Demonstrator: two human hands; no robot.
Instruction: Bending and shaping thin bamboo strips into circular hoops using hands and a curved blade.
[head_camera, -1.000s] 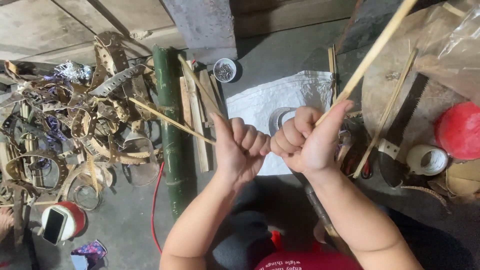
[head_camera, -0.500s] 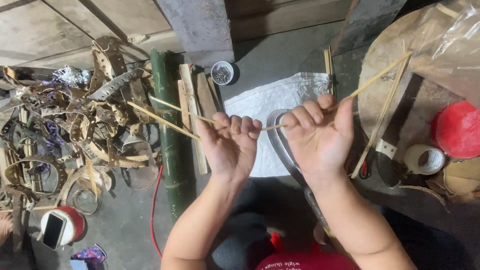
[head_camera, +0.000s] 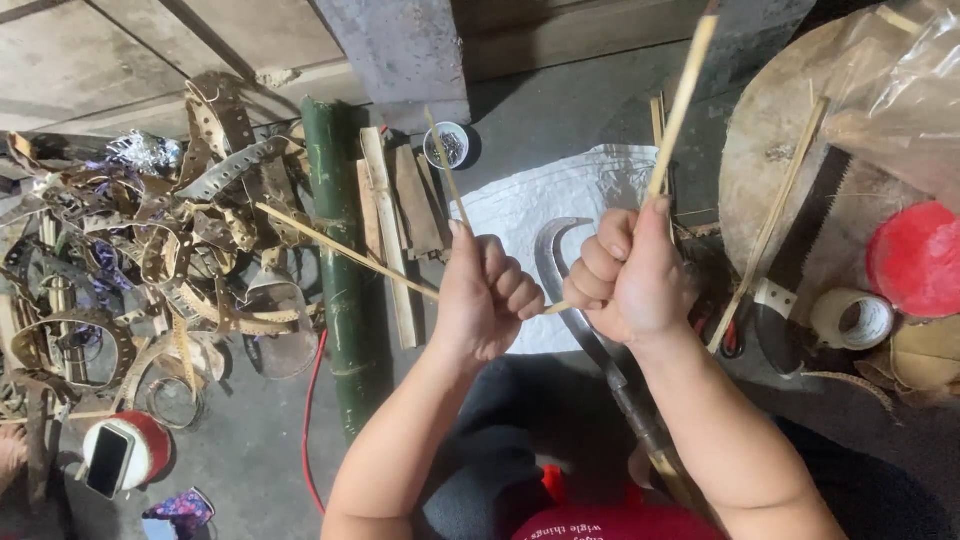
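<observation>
Bamboo strips, thin and pale, sit in both fists: the left hand (head_camera: 487, 295) is closed tight around two strips (head_camera: 345, 250) that fan out up and leftward, and the right hand (head_camera: 628, 275) is clenched on one strip (head_camera: 680, 105) rising toward the top edge. One curved sickle blade (head_camera: 556, 270) lies between the hands on a white sack (head_camera: 540, 200). One green bamboo pole (head_camera: 340, 270) lies on the floor to the left.
</observation>
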